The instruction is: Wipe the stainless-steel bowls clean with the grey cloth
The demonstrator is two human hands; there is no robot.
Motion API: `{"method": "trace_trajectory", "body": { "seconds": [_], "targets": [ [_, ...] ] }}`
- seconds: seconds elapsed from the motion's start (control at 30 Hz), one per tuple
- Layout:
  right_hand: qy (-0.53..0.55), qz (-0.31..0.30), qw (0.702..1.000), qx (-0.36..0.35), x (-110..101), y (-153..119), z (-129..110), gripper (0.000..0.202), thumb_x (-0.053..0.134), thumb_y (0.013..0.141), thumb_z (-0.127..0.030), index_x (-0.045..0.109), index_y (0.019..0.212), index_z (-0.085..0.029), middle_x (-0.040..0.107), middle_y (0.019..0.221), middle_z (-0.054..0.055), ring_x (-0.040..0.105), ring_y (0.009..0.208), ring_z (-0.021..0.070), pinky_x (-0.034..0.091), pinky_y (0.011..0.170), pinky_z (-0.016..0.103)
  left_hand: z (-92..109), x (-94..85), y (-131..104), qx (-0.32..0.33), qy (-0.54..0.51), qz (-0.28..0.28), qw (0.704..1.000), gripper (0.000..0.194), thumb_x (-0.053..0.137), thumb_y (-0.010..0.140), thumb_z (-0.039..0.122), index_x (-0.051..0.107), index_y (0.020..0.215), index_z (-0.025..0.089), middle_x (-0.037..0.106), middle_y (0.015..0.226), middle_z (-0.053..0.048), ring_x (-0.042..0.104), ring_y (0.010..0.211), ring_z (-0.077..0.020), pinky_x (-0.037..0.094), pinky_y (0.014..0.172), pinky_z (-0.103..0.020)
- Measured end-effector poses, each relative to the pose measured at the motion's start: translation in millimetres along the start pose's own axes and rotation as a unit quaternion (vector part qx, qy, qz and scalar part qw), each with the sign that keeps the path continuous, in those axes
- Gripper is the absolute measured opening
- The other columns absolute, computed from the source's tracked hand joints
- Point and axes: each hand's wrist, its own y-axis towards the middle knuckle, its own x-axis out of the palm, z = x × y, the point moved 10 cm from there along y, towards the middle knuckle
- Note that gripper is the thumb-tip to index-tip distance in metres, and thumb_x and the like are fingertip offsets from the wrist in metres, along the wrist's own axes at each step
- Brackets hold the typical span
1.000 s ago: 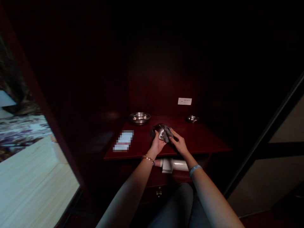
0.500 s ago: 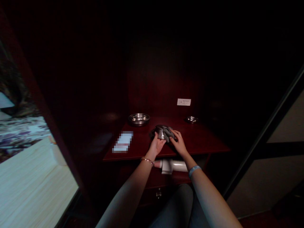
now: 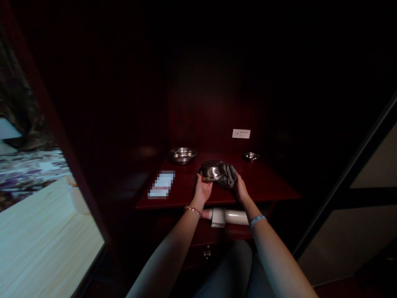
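Note:
A shiny steel bowl [image 3: 211,170] is tipped bottom-up above the dark red shelf. My left hand [image 3: 203,190] grips its near rim, thumb on the outer side and the other fingers beneath. At the bowl's right side is a crumpled grey cloth [image 3: 228,176], held in my right hand [image 3: 241,187]; part of the cloth meets the bowl's wall. Some of the right fingers are hidden behind the cloth.
On the shelf [image 3: 263,182] stand a wide steel dish [image 3: 182,155] at back left and a small steel bowl [image 3: 251,157] at back right. A blurred-out pale rectangle [image 3: 161,184] lies left. Below are white rolls [image 3: 235,217] and a drawer latch [image 3: 207,251]. A socket [image 3: 241,133] is on the back wall.
My right hand with the cloth has moved right, off the bowl's front, so more of the steel shows. The left hand keeps its hold, shifted only slightly.

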Motion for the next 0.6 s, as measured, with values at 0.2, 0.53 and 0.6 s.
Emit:
{"method": "trace_trajectory", "body": {
  "seconds": [0.2, 0.53, 0.6],
  "targets": [
    [0.059, -0.044, 0.993, 0.088, 12.7, -4.1, 4.0, 0.074, 0.035, 0.087, -0.072, 0.061, 0.128, -0.016, 0.071, 0.117, 0.013, 0.067, 0.109, 0.0258, 0.051, 0.099, 0.040, -11.0, 8.0, -0.6, -0.019, 0.060, -0.027, 0.998, 0.028, 0.048, 0.097, 0.033, 0.065, 0.114, 0.018, 0.073, 0.110, -0.007, 0.070, 0.091, -0.0138, 0.055, 0.089, -0.027],
    [0.175, -0.086, 0.962, 0.190, 22.8, -14.3, 16.1, 0.052, 0.071, 0.075, -0.059, 0.073, 0.096, -0.012, 0.077, 0.089, 0.010, 0.072, 0.085, 0.0216, 0.054, 0.084, 0.033, -9.6, -1.8, 8.7, 0.007, 0.107, -0.015, 0.994, 0.033, 0.046, 0.097, 0.038, 0.065, 0.114, 0.017, 0.074, 0.109, -0.007, 0.069, 0.097, -0.0142, 0.053, 0.092, -0.026],
    [0.225, -0.082, 0.951, 0.195, 24.1, -14.7, 16.6, 0.043, 0.075, 0.076, -0.051, 0.073, 0.097, -0.014, 0.077, 0.091, 0.008, 0.072, 0.088, 0.0203, 0.055, 0.084, 0.032, -10.8, 1.0, 8.3, 0.003, 0.121, -0.026, 0.992, 0.035, 0.045, 0.098, 0.040, 0.066, 0.113, 0.017, 0.073, 0.112, -0.008, 0.068, 0.102, -0.0149, 0.051, 0.096, -0.027]
  ]
}}
